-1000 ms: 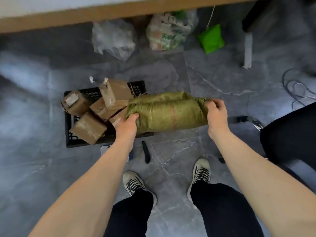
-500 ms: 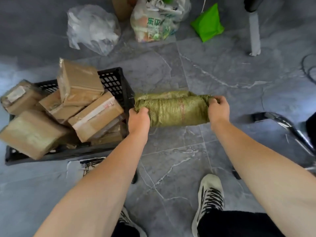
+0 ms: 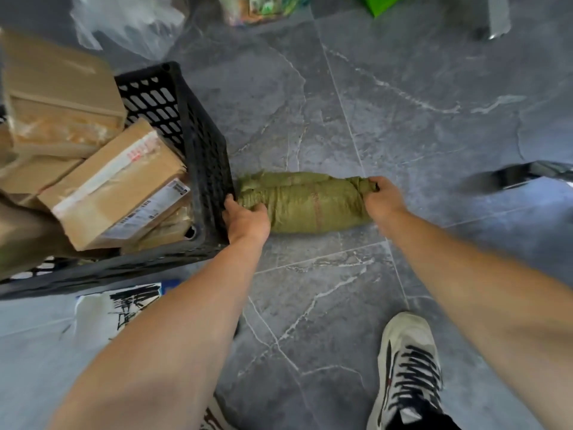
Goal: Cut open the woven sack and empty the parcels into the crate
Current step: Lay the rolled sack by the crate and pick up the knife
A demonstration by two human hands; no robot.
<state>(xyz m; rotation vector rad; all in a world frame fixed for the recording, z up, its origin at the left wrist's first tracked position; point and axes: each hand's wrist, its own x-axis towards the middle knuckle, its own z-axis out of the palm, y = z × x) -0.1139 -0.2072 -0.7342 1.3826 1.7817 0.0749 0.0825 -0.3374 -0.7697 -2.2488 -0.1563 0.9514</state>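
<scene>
The green woven sack (image 3: 305,203) is rolled into a tight bundle and lies on the grey floor just right of the black plastic crate (image 3: 198,169). My left hand (image 3: 246,220) grips the roll's left end, close against the crate wall. My right hand (image 3: 383,198) grips its bunched right end. Several brown taped parcels (image 3: 117,184) are piled in the crate, heaped above its rim.
A white printed bag (image 3: 117,308) lies on the floor in front of the crate. Plastic bags (image 3: 130,23) sit behind it, with a green bag (image 3: 379,3) at the top edge. A metal chair leg (image 3: 511,178) reaches in from the right. My shoe (image 3: 406,367) stands at lower right.
The rolled sack came down from above the crate to the floor at the crate's right side, both hands still holding its ends. The view dropped closer to the floor.
</scene>
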